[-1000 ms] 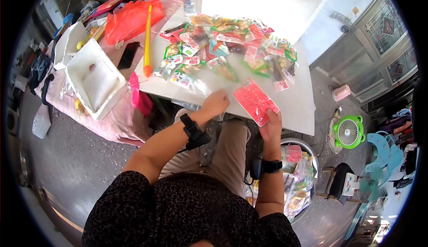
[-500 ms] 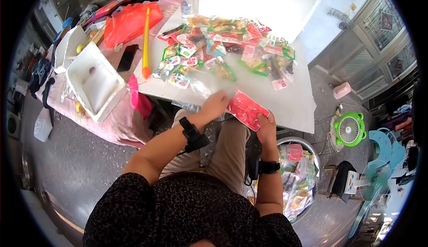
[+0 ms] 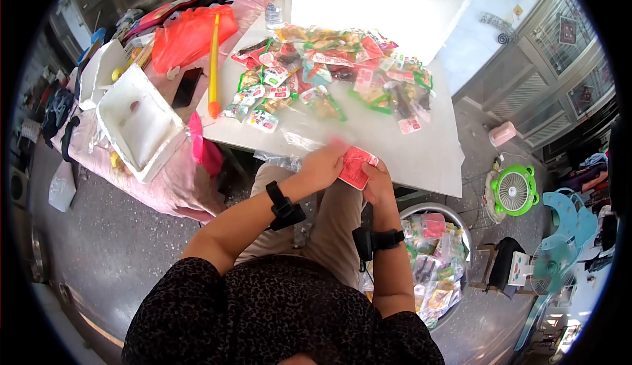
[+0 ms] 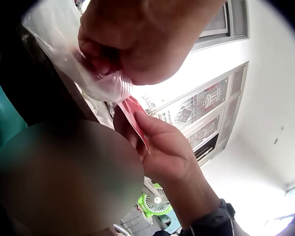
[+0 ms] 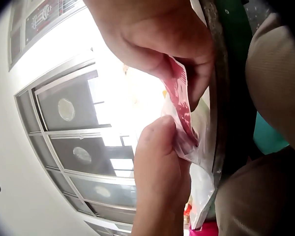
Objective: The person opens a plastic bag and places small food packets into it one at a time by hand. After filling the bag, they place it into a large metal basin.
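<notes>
A flat red packet (image 3: 356,167) is held between both hands at the table's front edge. My right hand (image 3: 379,184) pinches its right end, thumb on top. My left hand (image 3: 321,166) grips the mouth of a clear plastic bag (image 4: 59,37) around the packet's other end; in the right wrist view the packet (image 5: 179,93) reaches into the bag (image 5: 201,182). In the left wrist view the left fingers are curled on the gathered plastic.
Many colourful food packets (image 3: 322,98) lie over the white table (image 3: 431,161), before a large white foam box (image 3: 382,9). A yellow stick (image 3: 214,68) lies at the left. A metal basin (image 3: 466,233) of packets stands at lower right.
The red packet has moved left and toward the body, and its left end now meets the left hand and the clear bag. The right hand has moved left with it.
</notes>
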The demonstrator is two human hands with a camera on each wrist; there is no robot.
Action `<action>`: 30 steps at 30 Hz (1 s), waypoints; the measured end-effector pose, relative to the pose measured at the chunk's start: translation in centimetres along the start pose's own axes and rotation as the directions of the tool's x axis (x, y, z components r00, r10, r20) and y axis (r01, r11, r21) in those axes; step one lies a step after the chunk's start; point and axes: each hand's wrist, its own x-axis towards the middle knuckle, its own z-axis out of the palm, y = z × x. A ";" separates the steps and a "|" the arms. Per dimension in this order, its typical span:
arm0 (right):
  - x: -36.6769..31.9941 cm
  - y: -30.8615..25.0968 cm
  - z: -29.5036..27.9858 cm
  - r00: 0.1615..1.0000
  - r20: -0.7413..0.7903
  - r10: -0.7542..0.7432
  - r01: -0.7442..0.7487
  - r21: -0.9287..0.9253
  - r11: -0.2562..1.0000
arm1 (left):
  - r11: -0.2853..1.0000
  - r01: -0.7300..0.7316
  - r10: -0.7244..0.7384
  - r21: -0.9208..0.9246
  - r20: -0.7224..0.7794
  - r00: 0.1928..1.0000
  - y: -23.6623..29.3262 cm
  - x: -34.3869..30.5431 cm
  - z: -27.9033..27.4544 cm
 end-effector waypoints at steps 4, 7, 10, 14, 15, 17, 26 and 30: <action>1.0 1.1 1.7 0.994 -0.050 -0.097 0.099 0.039 0.994 | 0.997 -0.059 0.059 -0.049 -0.010 0.998 -0.8 -0.4 1.2; 1.1 1.4 2.8 0.996 -0.042 0.073 -0.075 -0.042 0.996 | 1.000 -0.012 0.012 -0.008 -0.025 1.000 -0.3 -0.5 0.2; 0.7 -1.3 2.3 0.964 0.041 0.263 -0.138 -0.768 0.625 | 0.998 -0.055 0.058 0.044 -0.072 0.996 -1.1 -0.8 0.1; 0.8 -1.4 1.4 0.972 0.053 0.231 -0.104 -0.780 0.617 | 0.994 -0.087 0.088 0.063 -0.016 0.996 -1.2 -1.2 0.3; 0.8 -1.2 1.7 0.974 0.057 0.219 -0.082 -0.813 0.576 | 0.993 -0.101 0.101 0.058 0.018 0.995 -1.2 -1.2 0.4; 1.2 -0.9 1.8 0.979 0.049 0.199 -0.084 -0.789 0.609 | 0.995 -0.102 0.102 0.015 0.032 0.994 -0.8 -1.0 0.1; 3.4 0.5 3.5 0.982 0.031 0.186 -0.163 -0.355 0.921 | 0.997 -0.049 0.048 -0.053 -0.025 0.999 -1.9 -0.9 0.0; 3.5 -2.0 2.5 0.992 -0.083 0.091 -0.122 -0.557 0.822 | 0.991 -0.062 0.061 0.120 0.008 0.998 -2.5 -0.9 0.5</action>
